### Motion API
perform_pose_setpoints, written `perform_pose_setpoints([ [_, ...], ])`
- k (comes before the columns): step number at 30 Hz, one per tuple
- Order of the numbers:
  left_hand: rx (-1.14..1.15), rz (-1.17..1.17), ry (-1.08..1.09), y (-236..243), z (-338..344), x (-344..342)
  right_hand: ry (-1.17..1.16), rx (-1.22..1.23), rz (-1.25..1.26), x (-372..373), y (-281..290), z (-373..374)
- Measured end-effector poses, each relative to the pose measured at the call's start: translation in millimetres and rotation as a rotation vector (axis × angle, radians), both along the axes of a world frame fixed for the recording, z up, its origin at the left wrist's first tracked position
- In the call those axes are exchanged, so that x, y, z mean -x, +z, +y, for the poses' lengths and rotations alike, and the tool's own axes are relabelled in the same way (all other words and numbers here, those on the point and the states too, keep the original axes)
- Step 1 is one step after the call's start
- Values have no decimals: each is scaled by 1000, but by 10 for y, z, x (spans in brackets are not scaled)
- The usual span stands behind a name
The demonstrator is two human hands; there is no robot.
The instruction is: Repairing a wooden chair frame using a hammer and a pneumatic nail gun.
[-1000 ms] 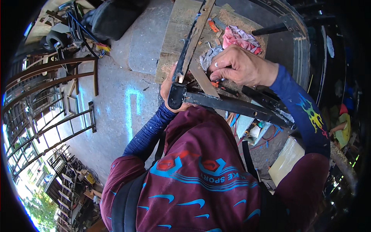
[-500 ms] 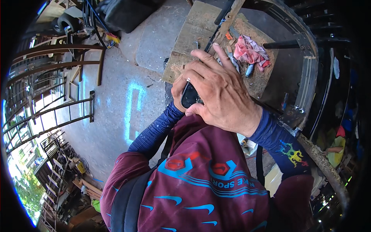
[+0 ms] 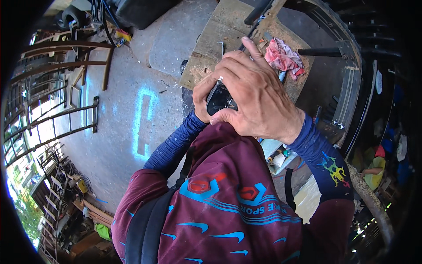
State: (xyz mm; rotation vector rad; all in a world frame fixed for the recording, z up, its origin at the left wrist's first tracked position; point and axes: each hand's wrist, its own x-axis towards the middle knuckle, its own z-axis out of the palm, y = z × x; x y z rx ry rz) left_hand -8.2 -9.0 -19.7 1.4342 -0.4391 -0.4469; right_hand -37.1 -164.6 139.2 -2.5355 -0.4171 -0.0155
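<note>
My left hand [image 3: 203,97] grips the rounded black end [image 3: 221,99] of a long frame piece, largely hidden behind my other hand. My right hand [image 3: 261,94] lies over that same end, thumb below, fingers curled across it and one reaching up along the bar [image 3: 262,24]. Beyond them is a plywood board [image 3: 202,64] strewn with shavings, with a small bent metal rod [image 3: 222,46], a crumpled pink-and-white cloth [image 3: 283,57] and a small cylinder [image 3: 281,76] partly under the cloth.
Wooden and metal frames [image 3: 66,61] and tyres [image 3: 74,17] line the left over the concrete floor [image 3: 114,167]. A black bulky object [image 3: 138,11] sits at top. Dark metal framework [image 3: 340,53] curves along the right. A person in yellow [image 3: 376,171] is at the far right.
My right hand has come left from above the board onto the black end, where my left hand was gripping. In the last half second both hands have shifted only slightly.
</note>
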Motion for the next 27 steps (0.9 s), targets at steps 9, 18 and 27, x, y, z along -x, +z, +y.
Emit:
perform_pose_setpoints([
  [9,213,-523,50,-413,-88,-79,41,46,-37,7,-58,10],
  [18,183,-636,-100,-160,-28,-151,64,59,-102,120,-84,-40],
  [27,174,-745,-51,-370,-140,-117,66,97,-138,231,-122,-77],
])
